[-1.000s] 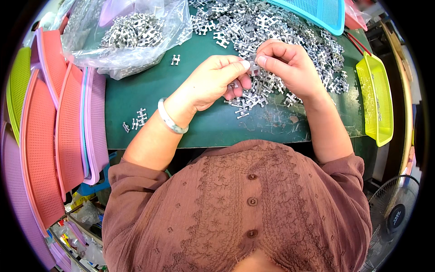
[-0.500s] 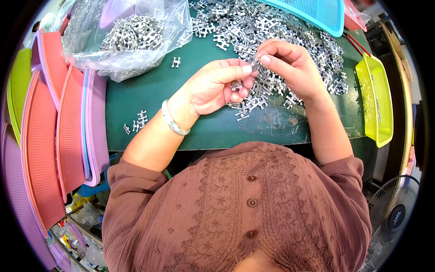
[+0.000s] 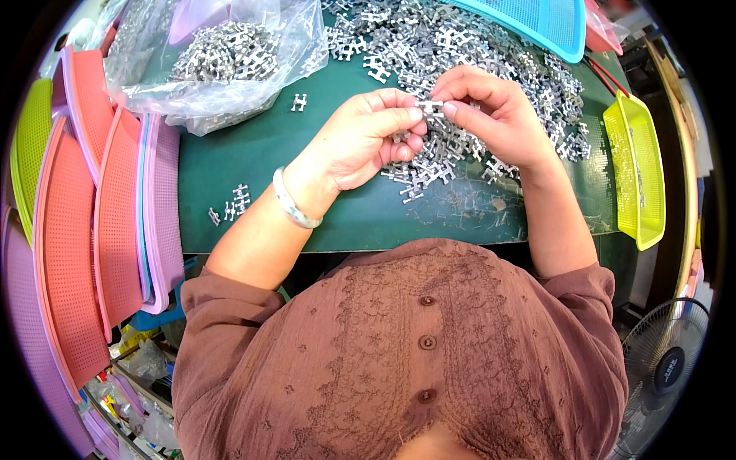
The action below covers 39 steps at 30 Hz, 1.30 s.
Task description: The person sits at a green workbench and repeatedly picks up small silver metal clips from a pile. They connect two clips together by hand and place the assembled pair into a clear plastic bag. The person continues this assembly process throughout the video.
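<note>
Between my two hands, over the near edge of a heap, is a small silver H-shaped metal part (image 3: 432, 108). My left hand (image 3: 376, 138) pinches one end of it between thumb and forefinger. A second metal part seems tucked under its curled fingers, mostly hidden. My right hand (image 3: 494, 115) has thumb and fingertips closed on the other end. Behind and below the hands spreads a large heap of similar metal parts (image 3: 460, 46) on the green table (image 3: 322, 226). A single loose part (image 3: 299, 102) lies left of my left hand, and several more (image 3: 238, 201) lie beside my left forearm.
A clear plastic bag (image 3: 230, 100) full of metal parts sits at the far left. Stacked plastic baskets (image 3: 73, 253) in pink and purple crowd the left side. A blue basket (image 3: 537, 27) stands far right, a yellow-green basket (image 3: 636, 176) by the right edge. A fan (image 3: 663, 376) is lower right.
The metal part held between my hands has turned, so its flat H-shaped face now shows. Both hands stay in nearly the same place.
</note>
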{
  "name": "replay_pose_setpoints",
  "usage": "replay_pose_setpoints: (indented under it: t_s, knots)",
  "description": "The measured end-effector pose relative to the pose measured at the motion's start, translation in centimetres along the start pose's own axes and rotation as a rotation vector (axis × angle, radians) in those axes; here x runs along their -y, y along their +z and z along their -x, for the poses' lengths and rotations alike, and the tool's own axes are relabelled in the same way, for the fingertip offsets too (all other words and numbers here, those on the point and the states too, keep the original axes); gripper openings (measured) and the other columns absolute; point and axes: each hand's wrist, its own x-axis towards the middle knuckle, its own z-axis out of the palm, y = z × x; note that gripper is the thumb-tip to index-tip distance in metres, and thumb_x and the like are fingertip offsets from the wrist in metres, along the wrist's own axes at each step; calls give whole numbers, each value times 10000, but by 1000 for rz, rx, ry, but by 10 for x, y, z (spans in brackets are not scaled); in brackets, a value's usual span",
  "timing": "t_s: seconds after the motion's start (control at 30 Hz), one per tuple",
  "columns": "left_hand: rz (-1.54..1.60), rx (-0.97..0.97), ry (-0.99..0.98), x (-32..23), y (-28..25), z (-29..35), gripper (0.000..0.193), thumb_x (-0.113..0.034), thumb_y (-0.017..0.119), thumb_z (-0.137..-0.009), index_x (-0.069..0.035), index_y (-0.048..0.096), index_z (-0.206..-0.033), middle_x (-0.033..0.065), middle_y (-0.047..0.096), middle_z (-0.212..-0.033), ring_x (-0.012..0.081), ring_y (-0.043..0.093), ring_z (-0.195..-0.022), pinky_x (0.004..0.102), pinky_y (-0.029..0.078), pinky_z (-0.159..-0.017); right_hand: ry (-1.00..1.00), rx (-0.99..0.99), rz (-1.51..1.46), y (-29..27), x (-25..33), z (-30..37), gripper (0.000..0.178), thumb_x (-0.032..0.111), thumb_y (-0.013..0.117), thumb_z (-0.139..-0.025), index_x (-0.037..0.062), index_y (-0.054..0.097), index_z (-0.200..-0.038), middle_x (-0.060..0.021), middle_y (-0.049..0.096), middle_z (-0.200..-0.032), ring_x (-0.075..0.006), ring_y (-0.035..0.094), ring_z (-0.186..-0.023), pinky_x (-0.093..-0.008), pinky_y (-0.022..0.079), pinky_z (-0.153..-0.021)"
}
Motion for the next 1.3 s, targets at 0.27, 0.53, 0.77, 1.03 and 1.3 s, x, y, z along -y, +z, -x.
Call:
replay_pose_setpoints:
  t_s: [0.27,0.53,0.77,1.03,1.3]
  knots:
    - [31,-60,213,-15,-9,0,120,-28,435,-827,-3,478,-937,221,565,-1006,239,611,-839,275,529,-686,-254,-55,564,-4,-5,-4,71,78,615,-704,33,588,-752,-63,554,-809,-224,511,-758,-305,411,-679]
    - [36,-119,185,-14,-7,0,157,-51,461,-834,2,517,-971,110,570,-873,193,590,-749,278,512,-680,-273,54,720,-2,2,-1,66,66,619,-656,38,563,-678,-64,537,-786,-254,483,-786,-344,402,-732]
    - [-197,-165,83,-10,-2,1,135,-120,517,-842,-33,559,-936,30,557,-732,111,540,-625,197,428,-523,-99,-57,290,-5,2,0,56,62,614,-725,11,592,-727,-46,578,-803,-164,529,-775,-272,415,-691]
    - [-314,-132,45,-5,13,4,138,-195,538,-864,-61,565,-884,17,568,-668,73,509,-530,168,371,-427,146,-76,-203,3,5,0,49,26,580,-777,-19,601,-782,-36,542,-884,-89,495,-814,-219,394,-735]
    - [-600,-162,246,5,7,0,108,-163,556,-858,-57,576,-843,-28,540,-654,27,474,-543,154,370,-464,173,-78,-70,5,-3,-1,104,74,604,-757,-30,601,-767,2,563,-776,-55,488,-689,-199,399,-618]
